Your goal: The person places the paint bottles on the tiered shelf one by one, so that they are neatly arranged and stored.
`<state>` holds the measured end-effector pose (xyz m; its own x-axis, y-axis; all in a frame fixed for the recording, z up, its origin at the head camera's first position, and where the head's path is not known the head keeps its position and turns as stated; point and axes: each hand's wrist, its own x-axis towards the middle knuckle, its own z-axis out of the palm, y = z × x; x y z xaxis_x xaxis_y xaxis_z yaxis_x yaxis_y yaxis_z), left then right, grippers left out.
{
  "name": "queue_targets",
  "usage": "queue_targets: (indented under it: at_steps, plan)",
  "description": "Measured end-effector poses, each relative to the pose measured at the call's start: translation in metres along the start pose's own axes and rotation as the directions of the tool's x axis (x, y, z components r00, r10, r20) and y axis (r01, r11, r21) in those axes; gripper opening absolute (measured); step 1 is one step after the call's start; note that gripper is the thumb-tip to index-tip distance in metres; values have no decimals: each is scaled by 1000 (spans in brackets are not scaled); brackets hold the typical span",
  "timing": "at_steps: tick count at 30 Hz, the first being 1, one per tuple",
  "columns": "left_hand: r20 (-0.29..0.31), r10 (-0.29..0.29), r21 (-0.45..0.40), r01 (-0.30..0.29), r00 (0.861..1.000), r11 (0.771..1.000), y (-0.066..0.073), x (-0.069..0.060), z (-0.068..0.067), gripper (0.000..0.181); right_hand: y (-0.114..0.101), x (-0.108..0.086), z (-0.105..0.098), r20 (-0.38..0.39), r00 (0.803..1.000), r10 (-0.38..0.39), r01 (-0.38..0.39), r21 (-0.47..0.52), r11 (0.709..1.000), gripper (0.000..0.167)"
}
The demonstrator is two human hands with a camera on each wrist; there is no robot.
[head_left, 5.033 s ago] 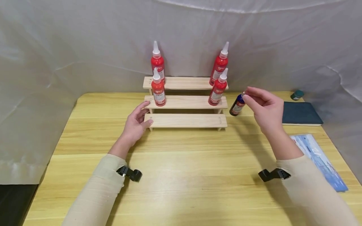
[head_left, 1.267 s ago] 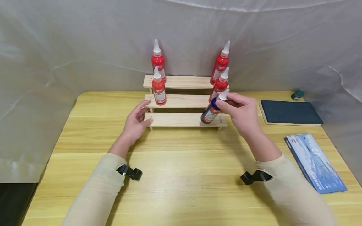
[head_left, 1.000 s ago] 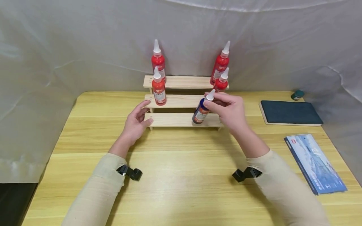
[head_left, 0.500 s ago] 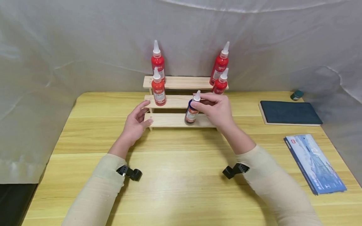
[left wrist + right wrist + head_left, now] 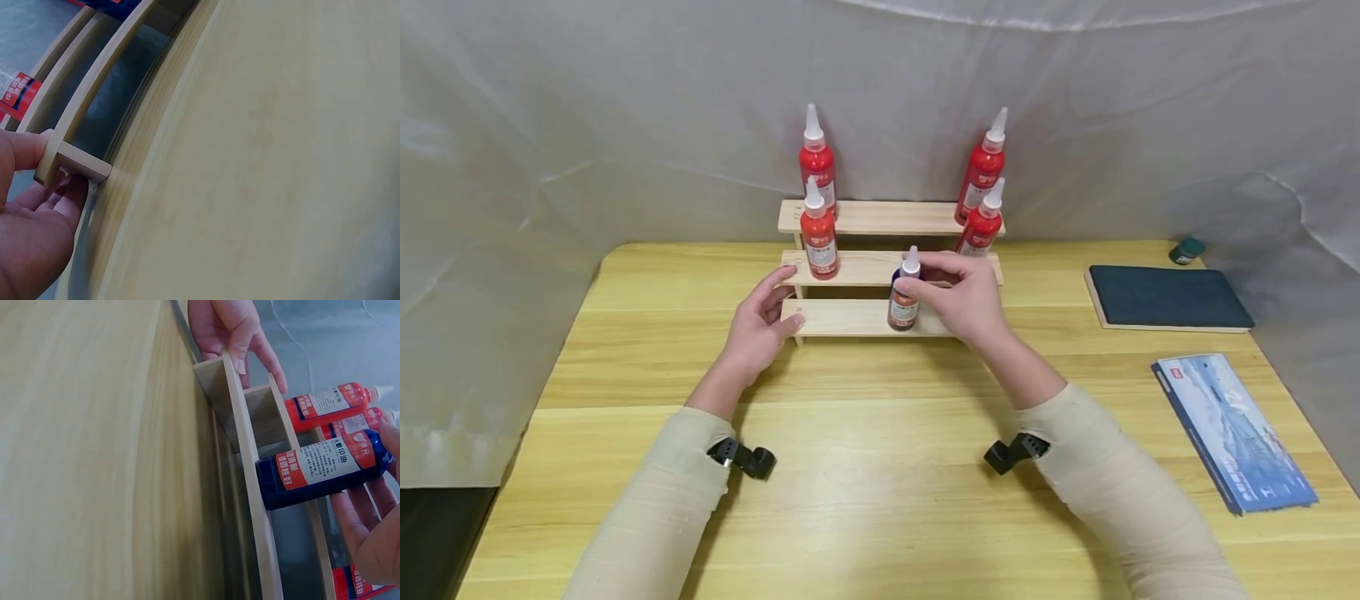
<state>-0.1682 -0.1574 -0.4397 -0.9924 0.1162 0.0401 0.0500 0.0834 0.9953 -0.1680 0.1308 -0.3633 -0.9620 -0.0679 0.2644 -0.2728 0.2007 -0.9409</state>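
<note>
A three-step wooden stand (image 5: 857, 315) is at the back of the table. My left hand (image 5: 758, 332) grips the left end of its lowest step, the thumb on top and the fingers by the leg in the left wrist view. Between thumb and fingers my right hand (image 5: 972, 300) pinches a dark blue ink bottle (image 5: 322, 470) just below its white nozzle cap. The bottle is upright, its base at the middle of the lowest step, apparently resting there. Red bottles stand at both ends of the upper steps, among them the middle step's left bottle (image 5: 822, 247) and right bottle (image 5: 979, 233).
On the right of the table lie a dark green notebook (image 5: 1168, 297) and a blue-and-white printed booklet or box (image 5: 1236, 433). A small dark green jar (image 5: 1186, 250) is behind the notebook. A grey cloth (image 5: 700, 108) hangs behind the stand.
My right hand has brought the blue ink bottle from right of the stand leftward to the middle of the lowest step. The bottle has become more upright. My left hand has stayed put.
</note>
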Motion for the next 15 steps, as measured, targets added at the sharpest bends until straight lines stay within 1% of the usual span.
queue_targets:
  at_steps: [3,5,7,9,10,12,13,15]
  plan:
    - [0,2,7,-2,1000,1000,0,1,-1,70,1,-1,1,0,1000,-19,19,8,1000,34]
    - [0,4,29,-4,1000,1000,0,0,-1,70,2,-3,2,2,1000,-26,26,2,1000,34]
    - [-1,9,73,-9,1000,997,2,-1,0,70,2,-5,3,11,999,-35,35,-18,999,33]
    - [2,19,136,-19,1000,991,5,-5,1,70,1,-8,5,25,999,-48,49,-37,998,32]
    - [4,25,173,-25,1000,985,7,-7,1,70,1,-9,5,34,998,-55,56,-50,997,33]
    - [3,32,263,-32,999,964,13,-12,3,70,-1,-13,4,57,996,-73,77,-63,995,35]
    - [1,39,311,-38,999,950,16,-14,3,70,-2,-15,3,67,994,-81,85,-71,994,38]
    - [-5,44,410,-38,999,911,25,-19,4,71,-5,-20,0,81,992,-97,106,-111,988,43]
